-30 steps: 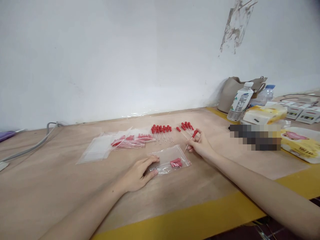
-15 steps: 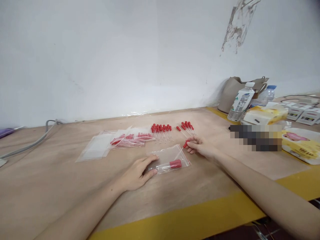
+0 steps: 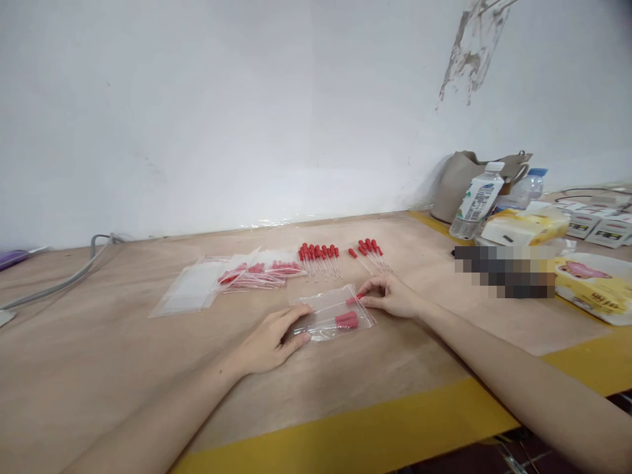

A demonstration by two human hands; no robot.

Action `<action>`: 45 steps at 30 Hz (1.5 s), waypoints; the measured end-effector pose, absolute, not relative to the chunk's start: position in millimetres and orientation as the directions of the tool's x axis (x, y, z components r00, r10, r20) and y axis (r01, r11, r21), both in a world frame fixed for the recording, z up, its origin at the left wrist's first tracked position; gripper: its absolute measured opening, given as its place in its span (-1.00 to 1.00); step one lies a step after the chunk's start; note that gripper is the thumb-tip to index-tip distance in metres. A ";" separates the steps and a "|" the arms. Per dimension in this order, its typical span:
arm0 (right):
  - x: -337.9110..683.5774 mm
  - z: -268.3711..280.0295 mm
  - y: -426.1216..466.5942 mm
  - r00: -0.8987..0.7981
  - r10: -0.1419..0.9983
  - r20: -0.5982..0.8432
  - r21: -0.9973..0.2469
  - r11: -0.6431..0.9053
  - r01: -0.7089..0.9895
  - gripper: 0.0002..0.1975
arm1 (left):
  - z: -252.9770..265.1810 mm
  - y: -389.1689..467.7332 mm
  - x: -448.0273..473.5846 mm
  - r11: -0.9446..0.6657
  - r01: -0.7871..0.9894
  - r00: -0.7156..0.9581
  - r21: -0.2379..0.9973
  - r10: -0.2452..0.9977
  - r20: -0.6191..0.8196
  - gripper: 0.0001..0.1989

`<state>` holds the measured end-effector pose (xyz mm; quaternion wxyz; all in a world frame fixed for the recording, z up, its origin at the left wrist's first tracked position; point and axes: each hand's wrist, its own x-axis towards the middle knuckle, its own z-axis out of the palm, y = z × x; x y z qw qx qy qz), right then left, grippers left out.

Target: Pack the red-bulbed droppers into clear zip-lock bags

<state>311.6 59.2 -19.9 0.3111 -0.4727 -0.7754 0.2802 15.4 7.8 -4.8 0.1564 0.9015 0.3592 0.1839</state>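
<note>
A clear zip-lock bag lies flat on the table with red-bulbed droppers in it. Around its left end are the thumb and fingers of my left hand, holding it down. At the bag's right, open end, my right hand pinches the red bulb of another dropper; its thin clear tube is inside the bag and points left. Behind the hands lie a row of loose droppers and a smaller group. Several filled bags overlap flat, empty-looking bags on the left.
Yellow tape runs along the table's front edge. On the right stand a bottle, a grey-beige bag, tissue packs and small boxes. A grey cable lies at the left, below a white wall.
My right hand has moved left and slightly down, sliding the dropper further into the bag until its bulb reaches the bag's mouth. My left hand stays in place.
</note>
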 end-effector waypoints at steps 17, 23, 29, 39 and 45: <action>306.2 -22.6 73.1 -0.290 0.923 0.251 -0.736 0.377 0.562 -0.81 | -6.0 10.9 16.2 -0.732 0.545 0.693 0.409 0.668 0.270 -0.65; 298.7 0.7 112.9 -0.005 0.960 0.281 -0.407 0.124 0.905 -0.74 | -6.1 11.3 15.7 -0.724 0.542 0.700 0.427 0.670 0.248 -0.65; 271.0 0.5 143.4 0.062 0.988 0.143 -0.314 -0.014 0.949 -0.74 | -6.3 9.9 15.2 -0.722 0.546 0.698 0.426 0.673 0.247 -0.64; 304.4 9.0 98.9 -0.010 0.961 0.275 -0.771 0.227 0.595 -0.35 | -6.9 9.7 15.6 -0.730 0.539 0.697 0.421 0.667 0.264 -0.64; 302.9 -11.9 71.5 0.208 0.954 0.216 -0.975 0.199 0.101 -0.41 | -6.0 9.8 15.6 -0.717 0.548 0.691 0.431 0.678 0.250 -0.64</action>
